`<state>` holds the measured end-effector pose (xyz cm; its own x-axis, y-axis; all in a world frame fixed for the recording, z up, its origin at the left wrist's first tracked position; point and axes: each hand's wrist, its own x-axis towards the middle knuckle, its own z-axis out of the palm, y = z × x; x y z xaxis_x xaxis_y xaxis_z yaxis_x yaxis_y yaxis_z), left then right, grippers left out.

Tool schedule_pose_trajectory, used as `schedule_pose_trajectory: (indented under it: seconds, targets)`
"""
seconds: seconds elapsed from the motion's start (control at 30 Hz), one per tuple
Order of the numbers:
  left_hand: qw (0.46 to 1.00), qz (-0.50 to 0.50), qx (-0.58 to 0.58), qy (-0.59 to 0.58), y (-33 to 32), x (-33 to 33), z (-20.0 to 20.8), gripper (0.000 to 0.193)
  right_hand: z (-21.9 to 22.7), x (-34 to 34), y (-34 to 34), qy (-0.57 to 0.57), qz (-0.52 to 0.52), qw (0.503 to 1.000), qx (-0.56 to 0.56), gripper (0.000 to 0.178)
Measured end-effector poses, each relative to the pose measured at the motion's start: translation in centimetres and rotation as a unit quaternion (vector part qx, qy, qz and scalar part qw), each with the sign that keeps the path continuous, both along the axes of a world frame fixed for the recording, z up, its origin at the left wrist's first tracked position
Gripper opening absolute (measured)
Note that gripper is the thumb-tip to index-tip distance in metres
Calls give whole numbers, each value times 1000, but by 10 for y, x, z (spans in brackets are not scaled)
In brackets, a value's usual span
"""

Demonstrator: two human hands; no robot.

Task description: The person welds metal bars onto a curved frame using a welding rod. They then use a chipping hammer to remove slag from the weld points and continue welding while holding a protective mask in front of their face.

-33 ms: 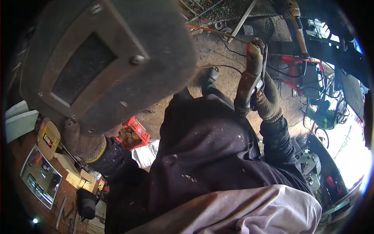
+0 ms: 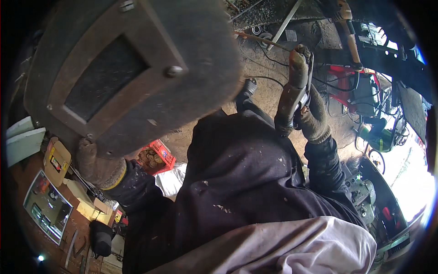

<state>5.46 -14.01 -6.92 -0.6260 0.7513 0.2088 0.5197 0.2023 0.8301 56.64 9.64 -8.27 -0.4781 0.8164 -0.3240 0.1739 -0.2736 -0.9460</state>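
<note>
My left hand [image 2: 98, 166], in a brown knitted glove with a yellow cuff edge, is closed at the lower edge of a dark welding shield [image 2: 200, 59]. The shield has a framed dark viewing window [image 2: 107, 77] and covers much of the upper left; its handle is hidden. At the right, my gloved right hand [image 2: 315, 121] is wrapped round a worn electrode holder [image 2: 288, 102] that points away from me. A thin welding rod [image 2: 264, 40] sticks out leftward from the holder's jaws, its far end partly behind the shield.
A red crate [image 2: 159, 157] of round brownish pieces stands on the floor beyond my left forearm. On the brown bench [image 2: 27, 171] at left lie a mirror-like panel [image 2: 48, 208] and cardboard boxes [image 2: 57, 162]. Cables [image 2: 269, 78], a hammer [image 2: 351, 41] and red equipment [image 2: 340, 84] are at right.
The welding shield has shifted slightly to the right, covering more of the rod's far end. My right hand and the electrode holder stay in place.
</note>
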Motion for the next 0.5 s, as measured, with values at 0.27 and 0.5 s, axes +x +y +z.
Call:
schedule_pose_trajectory:
  seconds: [0.27, 0.5]
  targets:
    - [964, 20, 81, -251, 31, 64, 0, 40, -8, 8, -5, 31, -17, 999, -16, 81]
    - [949, 21, 91, -300, 44, 86, 3, 38, -2, 1, 1, 65, 2, 996, -59, 62]
